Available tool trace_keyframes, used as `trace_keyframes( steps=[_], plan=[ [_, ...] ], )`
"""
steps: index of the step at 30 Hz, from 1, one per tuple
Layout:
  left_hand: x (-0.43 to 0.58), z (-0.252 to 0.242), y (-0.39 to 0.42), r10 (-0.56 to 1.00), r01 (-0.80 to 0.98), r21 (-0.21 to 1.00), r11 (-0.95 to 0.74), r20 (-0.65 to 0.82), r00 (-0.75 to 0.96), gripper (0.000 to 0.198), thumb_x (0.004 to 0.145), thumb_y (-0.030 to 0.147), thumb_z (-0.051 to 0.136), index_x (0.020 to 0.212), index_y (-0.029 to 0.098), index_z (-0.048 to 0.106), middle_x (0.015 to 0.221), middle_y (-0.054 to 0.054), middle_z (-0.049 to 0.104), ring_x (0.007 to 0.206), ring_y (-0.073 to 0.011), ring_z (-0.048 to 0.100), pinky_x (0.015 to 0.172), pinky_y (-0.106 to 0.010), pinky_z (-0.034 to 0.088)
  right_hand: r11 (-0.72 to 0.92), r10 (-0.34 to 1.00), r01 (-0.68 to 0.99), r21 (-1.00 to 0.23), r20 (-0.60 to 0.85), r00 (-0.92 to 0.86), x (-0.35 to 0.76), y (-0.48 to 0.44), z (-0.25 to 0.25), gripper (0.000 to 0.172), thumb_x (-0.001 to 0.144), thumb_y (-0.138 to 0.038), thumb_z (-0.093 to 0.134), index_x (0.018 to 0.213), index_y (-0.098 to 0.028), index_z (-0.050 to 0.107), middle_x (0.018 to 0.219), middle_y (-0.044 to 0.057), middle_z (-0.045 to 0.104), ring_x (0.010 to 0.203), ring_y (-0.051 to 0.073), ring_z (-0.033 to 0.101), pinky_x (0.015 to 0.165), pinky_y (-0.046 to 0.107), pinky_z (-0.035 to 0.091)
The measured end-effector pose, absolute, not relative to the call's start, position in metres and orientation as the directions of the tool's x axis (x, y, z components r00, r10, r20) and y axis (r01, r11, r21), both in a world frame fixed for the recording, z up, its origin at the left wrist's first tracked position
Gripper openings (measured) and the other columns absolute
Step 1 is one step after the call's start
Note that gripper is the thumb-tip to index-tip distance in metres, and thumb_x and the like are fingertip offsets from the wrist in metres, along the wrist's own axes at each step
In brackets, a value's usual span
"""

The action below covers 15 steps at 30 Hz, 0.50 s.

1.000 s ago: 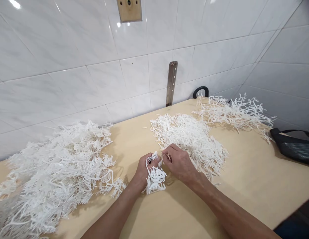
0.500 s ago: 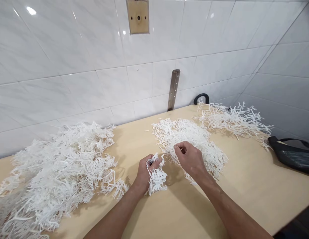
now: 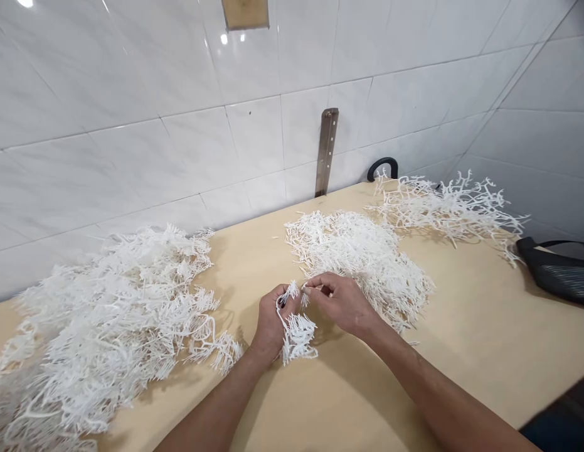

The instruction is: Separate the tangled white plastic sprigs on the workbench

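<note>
My left hand (image 3: 273,320) is closed around a white branched plastic sprue (image 3: 298,333) with many thin prongs, which hangs out below and beside the fingers. At its upper end, my right hand (image 3: 341,301) pinches a small pronged tip with thumb and forefinger. Just behind the right hand lies a flat pile of loose, short white pieces (image 3: 362,245). To the left spreads a large heap of bristly white sprues (image 3: 127,314), like the one in my left hand.
Bare, branching white stems (image 3: 446,207) are piled at the table's back right. A black bag (image 3: 555,270) lies at the right edge. A metal bracket (image 3: 326,154) and a black curved handle (image 3: 382,168) stand by the tiled wall behind the table (image 3: 480,339).
My right hand has moved left from above the loose pieces to the sprue and now pinches its tip. The left hand keeps its hold. The view has tilted slightly down.
</note>
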<state>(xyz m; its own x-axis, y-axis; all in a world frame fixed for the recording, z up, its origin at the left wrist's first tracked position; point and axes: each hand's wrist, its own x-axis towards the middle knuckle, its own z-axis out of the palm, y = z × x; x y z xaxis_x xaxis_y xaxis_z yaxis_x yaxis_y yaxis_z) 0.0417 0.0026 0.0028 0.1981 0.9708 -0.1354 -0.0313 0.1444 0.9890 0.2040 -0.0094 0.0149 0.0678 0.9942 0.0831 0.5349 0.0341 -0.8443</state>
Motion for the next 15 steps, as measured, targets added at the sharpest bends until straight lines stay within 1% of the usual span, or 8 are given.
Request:
trace_keyframes(
  steps=[3,7,11,15],
  plan=[
    [0.0412,0.0024,0.0033,0.969,-0.009,0.990,0.140,-0.135,0.207,0.037,0.071,0.049,0.075,0.073,0.015,0.062,0.059,0.003,0.050,0.054,-0.0089,0.041,0.052,-0.021,0.032,0.025,0.995,0.517,-0.856,0.074,0.074,0.2045,-0.0088,0.0112,0.023,0.082,-0.038,0.058,0.086,-0.022,0.075,0.087,0.004,0.073,0.073,0.018,0.062,0.066,0.030,0.047],
    [0.0410,0.0020,0.0033,0.971,0.001,0.991,0.135,-0.132,0.199,0.035,0.072,0.048,0.075,0.074,0.015,0.061,0.061,0.003,0.050,0.056,-0.0096,0.043,0.053,-0.021,0.034,-0.035,0.996,0.490,-0.871,0.009,0.087,0.2040,-0.0107,0.0127,0.023,0.082,-0.037,0.058,0.088,-0.021,0.074,0.081,0.003,0.072,0.069,0.018,0.062,0.062,0.029,0.045],
    [0.0409,0.0040,0.0030,0.971,-0.025,0.989,0.148,-0.140,0.193,0.034,0.071,0.046,0.076,0.073,0.016,0.061,0.061,0.003,0.050,0.056,-0.0100,0.043,0.053,-0.021,0.035,-0.030,0.997,0.462,-0.886,0.006,0.078,0.2020,-0.0124,0.0166,0.022,0.081,-0.035,0.056,0.085,-0.020,0.073,0.078,0.002,0.071,0.068,0.017,0.061,0.061,0.028,0.045],
    [0.0407,0.0057,0.0027,0.964,-0.038,0.987,0.155,-0.142,0.223,0.032,0.070,0.043,0.077,0.071,0.016,0.059,0.060,0.004,0.049,0.055,-0.0094,0.041,0.053,-0.021,0.035,-0.050,0.996,0.448,-0.892,-0.011,0.089,0.2019,-0.0124,0.0188,0.023,0.080,-0.035,0.057,0.083,-0.020,0.072,0.076,0.003,0.071,0.067,0.017,0.062,0.060,0.028,0.046]
  ],
)
